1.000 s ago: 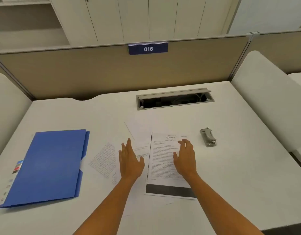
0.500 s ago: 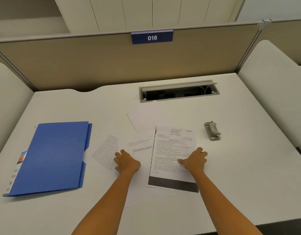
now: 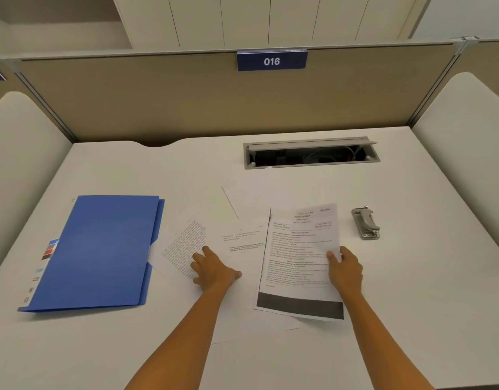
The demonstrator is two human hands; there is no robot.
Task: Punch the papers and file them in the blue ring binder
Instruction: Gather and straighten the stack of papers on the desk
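Desk (image 3: 411, 319): white top, fenced at 12 o'clock by a tan partition (image 3: 186, 102) with a blue tag (image 3: 272, 61) reading 016.
Binder (image 3: 102, 249): blue, closed, lying flat at 9 o'clock of the hands; its right edge overlaps one loose sheet.
Papers: several sheets fanned out mid-desk, overlapping one another.
Printed sheet (image 3: 299, 266): topmost at the right of the pile, dense text, dark band along its near edge; right edge looks slightly raised off the desk.
Text sheet (image 3: 183, 249): skewed, at 10 o'clock of the left hand, partly under the binder's edge.
Middle sheet (image 3: 242, 243): a few lines of print, between the two hands.
Blank sheet (image 3: 242, 198): at 12 o'clock of the pile, reaching toward the cable slot.
Left hand (image 3: 214, 273): palm down, fingers spread, pressing flat on the loose papers; grips nothing.
Right hand (image 3: 344, 270): pinching the right edge of the printed sheet, thumb on top, fingers hidden beneath.
Punch (image 3: 366, 223): small grey metal one, at 1 o'clock of the right hand, apart from the papers.
Cable slot (image 3: 311, 153): grey-framed opening at 12 o'clock, lid tipped up, cables dimly seen inside.
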